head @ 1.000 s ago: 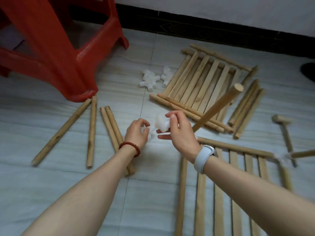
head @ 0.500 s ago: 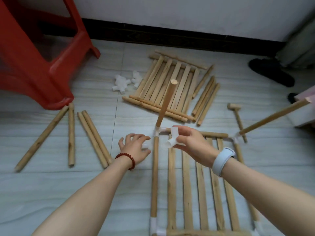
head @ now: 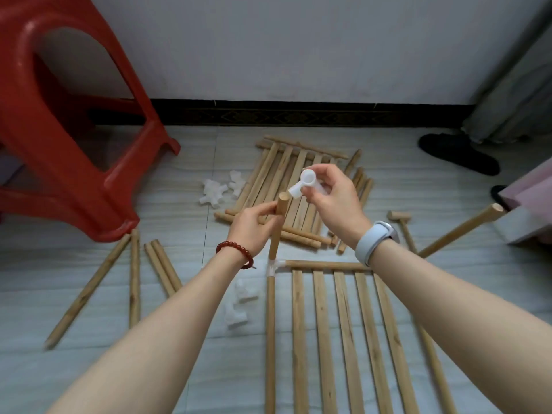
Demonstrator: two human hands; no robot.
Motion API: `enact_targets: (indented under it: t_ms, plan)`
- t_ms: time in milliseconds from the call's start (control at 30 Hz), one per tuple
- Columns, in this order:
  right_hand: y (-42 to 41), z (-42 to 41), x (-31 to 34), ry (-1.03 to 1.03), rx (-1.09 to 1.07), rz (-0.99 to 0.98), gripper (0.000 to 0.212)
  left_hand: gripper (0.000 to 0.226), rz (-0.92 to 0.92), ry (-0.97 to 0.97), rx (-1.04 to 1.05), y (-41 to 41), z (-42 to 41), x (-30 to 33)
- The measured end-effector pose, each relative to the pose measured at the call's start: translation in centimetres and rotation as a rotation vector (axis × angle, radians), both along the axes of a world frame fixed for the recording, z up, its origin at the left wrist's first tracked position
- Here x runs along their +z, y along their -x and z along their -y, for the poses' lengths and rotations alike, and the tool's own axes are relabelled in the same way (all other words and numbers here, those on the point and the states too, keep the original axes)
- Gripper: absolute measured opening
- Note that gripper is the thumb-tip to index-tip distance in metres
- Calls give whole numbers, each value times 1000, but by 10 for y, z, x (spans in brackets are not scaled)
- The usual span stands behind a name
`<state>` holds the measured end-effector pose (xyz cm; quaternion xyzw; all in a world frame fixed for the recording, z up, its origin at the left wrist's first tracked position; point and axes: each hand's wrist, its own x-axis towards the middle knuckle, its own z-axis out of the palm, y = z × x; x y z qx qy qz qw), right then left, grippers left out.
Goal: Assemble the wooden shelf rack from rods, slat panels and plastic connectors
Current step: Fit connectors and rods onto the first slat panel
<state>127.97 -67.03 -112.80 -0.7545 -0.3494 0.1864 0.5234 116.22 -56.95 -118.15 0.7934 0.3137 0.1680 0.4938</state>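
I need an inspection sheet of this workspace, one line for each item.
Surface: pale tiled floor.
Job's things: upright rod in corner connector; slat panel flat; second panel behind; loose rods; spare connectors; mallet.
Clutter: red stool, dark slippers.
Hands: left hand grips rod; right hand holds white connector.
Cables: nothing seen.
Surroundings: wall, dark skirting.

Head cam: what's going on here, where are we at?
A person is building a wooden rack on the floor. The left hand grips the upright rod standing in the corner connector of the slat panel. The right hand holds a white plastic connector just above and right of the rod's top, not yet on it. Spare rods, loose connectors, a second slat panel and a small mallet lie around.
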Motion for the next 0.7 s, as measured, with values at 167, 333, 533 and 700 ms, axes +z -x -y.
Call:
enact_targets:
  t_ms: [167,333,533,700]
  plan:
    - [-2,-9,10,81,110,205,27,19,24,55,-11,-3,-3,8]
    - [-2,-9,19,194,221,463,37,22,36,197,-29,-6,-6,21]
    - [-1,-5,21,215,336,577,39,24,7,297,-95,2,-11,27]
    - [-1,-1,23,245,426,544,40,25,-36,498,-62,8,-14,34]
